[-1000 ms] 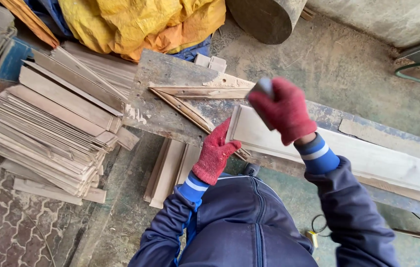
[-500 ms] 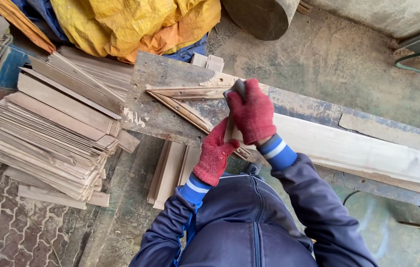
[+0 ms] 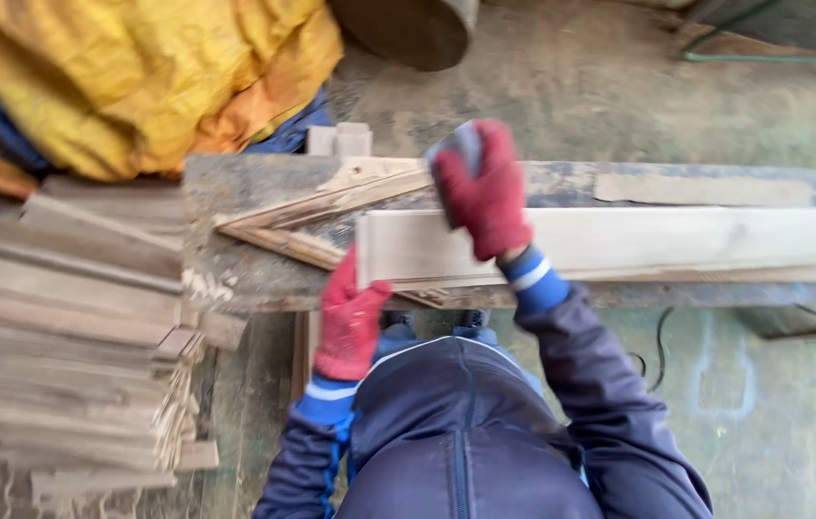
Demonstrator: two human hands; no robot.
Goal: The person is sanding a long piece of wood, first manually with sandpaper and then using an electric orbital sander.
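A pale wooden board (image 3: 619,245) lay lengthwise on the worn surface (image 3: 235,279), its near end against angled wood strips (image 3: 312,207). Right hand (image 3: 485,192), in red glove, closed around a grey block (image 3: 456,144) at the board's far edge; left hand (image 3: 350,322) gripped the board's end corner. Stacked planks (image 3: 72,327) sat at left, w/ yellow tarp (image 3: 139,77) behind.
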